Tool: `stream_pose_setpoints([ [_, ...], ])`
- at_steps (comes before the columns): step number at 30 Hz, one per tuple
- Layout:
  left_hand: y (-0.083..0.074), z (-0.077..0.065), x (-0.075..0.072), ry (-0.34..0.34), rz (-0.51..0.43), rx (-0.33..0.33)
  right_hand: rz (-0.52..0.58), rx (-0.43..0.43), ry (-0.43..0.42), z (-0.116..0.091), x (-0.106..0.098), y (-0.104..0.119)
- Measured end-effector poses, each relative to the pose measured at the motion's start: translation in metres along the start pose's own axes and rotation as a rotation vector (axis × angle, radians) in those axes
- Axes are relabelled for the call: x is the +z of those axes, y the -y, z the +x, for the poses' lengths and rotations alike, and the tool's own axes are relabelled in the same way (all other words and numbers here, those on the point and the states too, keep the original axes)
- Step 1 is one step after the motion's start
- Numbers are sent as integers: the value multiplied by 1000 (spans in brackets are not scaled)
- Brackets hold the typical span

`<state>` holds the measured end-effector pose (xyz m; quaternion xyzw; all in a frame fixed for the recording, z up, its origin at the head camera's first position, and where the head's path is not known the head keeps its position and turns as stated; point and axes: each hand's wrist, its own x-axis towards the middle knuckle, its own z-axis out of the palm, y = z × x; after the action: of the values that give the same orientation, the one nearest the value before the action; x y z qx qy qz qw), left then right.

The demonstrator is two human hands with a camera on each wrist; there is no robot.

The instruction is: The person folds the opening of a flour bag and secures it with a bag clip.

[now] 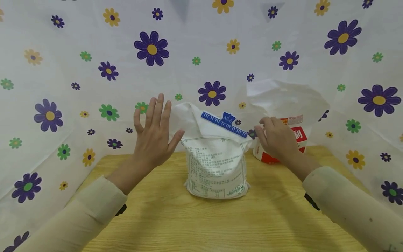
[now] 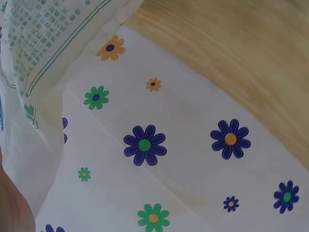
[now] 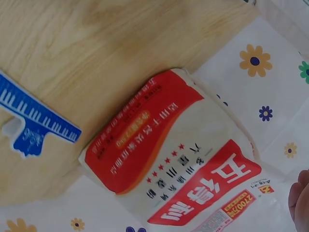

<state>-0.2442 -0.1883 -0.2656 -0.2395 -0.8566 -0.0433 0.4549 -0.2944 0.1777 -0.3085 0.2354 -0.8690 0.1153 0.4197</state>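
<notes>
A white bag [image 1: 217,164] with green print stands upright on the table. Its top is folded over, and a blue clip [image 1: 234,127] with a piano-key pattern sits slantwise across the fold. To the left of this bag, my left hand [image 1: 152,138] is raised with fingers straight and palm turned away; whether its thumb touches the bag, I cannot tell. My right hand [image 1: 278,138] hovers right of the clip, fingers loosely bent, with nothing visibly held. Behind it stands a red-and-white bag [image 3: 169,154], its tall, loose white top [image 1: 286,96] unfolded.
The wooden table [image 1: 170,224] has a flower-print cloth [image 1: 78,115] around its back and sides. The red-and-white bag stands near the table's back right. In the left wrist view, the printed bag's side [image 2: 43,48] fills the upper left corner.
</notes>
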Motion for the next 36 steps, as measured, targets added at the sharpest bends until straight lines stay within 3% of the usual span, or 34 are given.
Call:
stream_pose_setpoints([
  [5, -4, -15, 10, -47, -38, -65, 20, 53, -10, -12, 7, 1],
  [11, -15, -35, 32, -135, -77, -112, 54, 130, 29, -32, 18, 6],
  [15, -20, -51, 45, -135, -93, -117, 92, 201, 68, -45, 26, 11],
  [23, -27, -77, 65, -135, -153, -140, 182, 423, 169, -70, 42, 18],
  [28, -33, -89, 76, -101, -231, -202, 159, 405, 214, -83, 49, 18],
  [36, -35, -109, 91, 62, -283, -317, 130, 278, 214, -91, 53, 18],
])
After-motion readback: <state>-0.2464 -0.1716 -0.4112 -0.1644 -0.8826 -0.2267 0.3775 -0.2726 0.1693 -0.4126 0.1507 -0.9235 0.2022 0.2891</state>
